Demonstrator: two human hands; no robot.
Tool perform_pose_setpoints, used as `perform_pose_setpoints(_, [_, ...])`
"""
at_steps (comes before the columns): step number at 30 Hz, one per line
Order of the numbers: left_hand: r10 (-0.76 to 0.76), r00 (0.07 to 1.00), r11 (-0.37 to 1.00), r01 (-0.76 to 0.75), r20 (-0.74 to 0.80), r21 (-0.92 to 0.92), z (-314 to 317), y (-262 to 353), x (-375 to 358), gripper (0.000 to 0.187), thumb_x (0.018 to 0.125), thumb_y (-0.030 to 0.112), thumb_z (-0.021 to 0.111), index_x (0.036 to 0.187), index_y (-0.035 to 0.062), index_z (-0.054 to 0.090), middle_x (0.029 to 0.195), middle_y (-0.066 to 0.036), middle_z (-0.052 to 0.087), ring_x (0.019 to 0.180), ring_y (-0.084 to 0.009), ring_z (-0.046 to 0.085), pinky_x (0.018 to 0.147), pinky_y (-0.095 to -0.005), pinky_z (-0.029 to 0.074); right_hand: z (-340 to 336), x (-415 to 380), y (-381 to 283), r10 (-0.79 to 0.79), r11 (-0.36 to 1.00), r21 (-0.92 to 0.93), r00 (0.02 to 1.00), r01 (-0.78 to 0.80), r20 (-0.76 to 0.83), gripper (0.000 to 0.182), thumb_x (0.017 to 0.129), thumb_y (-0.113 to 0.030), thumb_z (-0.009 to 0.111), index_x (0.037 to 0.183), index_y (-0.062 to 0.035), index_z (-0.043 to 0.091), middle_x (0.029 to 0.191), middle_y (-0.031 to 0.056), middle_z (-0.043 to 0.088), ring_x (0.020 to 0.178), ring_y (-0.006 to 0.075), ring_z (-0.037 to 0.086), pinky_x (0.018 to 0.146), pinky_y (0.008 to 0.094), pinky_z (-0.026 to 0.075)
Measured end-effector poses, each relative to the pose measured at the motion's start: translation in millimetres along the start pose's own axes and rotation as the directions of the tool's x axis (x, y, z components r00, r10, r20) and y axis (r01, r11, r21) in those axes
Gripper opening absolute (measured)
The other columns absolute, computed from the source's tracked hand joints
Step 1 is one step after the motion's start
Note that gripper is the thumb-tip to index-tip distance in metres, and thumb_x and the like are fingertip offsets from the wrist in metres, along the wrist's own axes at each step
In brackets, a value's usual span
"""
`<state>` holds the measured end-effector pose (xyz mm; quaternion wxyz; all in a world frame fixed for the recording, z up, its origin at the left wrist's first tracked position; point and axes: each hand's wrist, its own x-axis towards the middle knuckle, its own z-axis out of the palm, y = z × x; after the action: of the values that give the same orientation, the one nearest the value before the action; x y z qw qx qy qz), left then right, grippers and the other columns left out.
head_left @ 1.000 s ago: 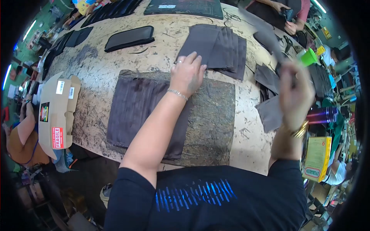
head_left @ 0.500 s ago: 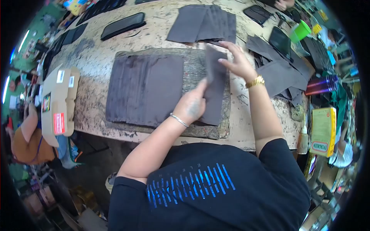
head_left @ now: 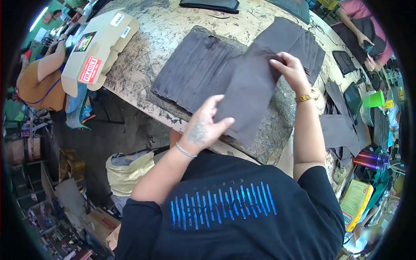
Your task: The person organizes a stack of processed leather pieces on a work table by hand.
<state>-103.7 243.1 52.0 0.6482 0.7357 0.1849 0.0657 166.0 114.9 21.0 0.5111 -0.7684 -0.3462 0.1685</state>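
A dark grey-brown flat piece, like leather or fabric, is held up at a tilt between my hands. My right hand pinches its upper right corner, thumb in front. My left hand grips its lower left edge, the fingers partly behind it. Under the held piece lies an overlapping row of similar dark pieces, spread on a worn, rough board. A fanned stack of like pieces lies past the board, near my right hand.
A cardboard carton with a fragile label stands at the table's left. Loose dark pieces, a purple tumbler, a green cup and a yellow box are on the right. Co-workers sit at the left and far right.
The view has swung to the left. The piece that stood nearly upright at the board's right side is now tilted and over the row, carried by both hands.
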Motion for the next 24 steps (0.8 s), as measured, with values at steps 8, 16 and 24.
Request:
perform_pose_setpoints(8, [0.043, 0.974, 0.867, 0.073, -0.221, 0.493, -14, -35, 6, 0.059, 0.071, 0.02, 0.068, 0.12, 0.0027, 0.041, 0.095, -0.028, 0.056, 0.084, -0.0363, 0.058, 0.073, -0.0375, 0.047, 47, -1, 8, 0.035, 0.877, -0.47, 0.987, -0.105, -0.155, 0.031, 0.07, -0.025, 0.068, 0.089, -0.0015, 0.06, 0.083, 0.0173, 0.063, 0.078, 0.0304, 0.061, 0.071, 0.0352, 0.047])
perform_pose_setpoints(16, [0.048, 0.978, 0.807, 0.083, -0.205, 0.585, -11, -44, 4, 0.053, 0.071, 0.02, 0.068, 0.114, 0.0022, 0.043, 0.075, -0.021, 0.058, 0.075, -0.0322, 0.061, 0.067, -0.038, 0.047, 49, -1, 8, 0.037, 0.866, -0.484, 0.982, -0.123, -0.183, 0.032, 0.069, -0.025, 0.069, 0.088, -0.0015, 0.06, 0.084, 0.0176, 0.063, 0.08, 0.0303, 0.061, 0.071, 0.0347, 0.047])
perform_pose_setpoints(24, [0.091, 0.976, 0.826, 0.037, -0.199, 0.562, -10, -47, -6, 0.039, 0.074, 0.017, 0.066, 0.104, 0.0003, 0.048, 0.059, -0.012, 0.051, 0.056, -0.0247, 0.055, 0.055, -0.033, 0.044, 45, 4, 11, 0.061, 0.882, -0.455, 0.987, -0.123, -0.149, 0.033, 0.067, -0.026, 0.071, 0.084, -0.0005, 0.061, 0.082, 0.0178, 0.062, 0.079, 0.0301, 0.061, 0.07, 0.0348, 0.046])
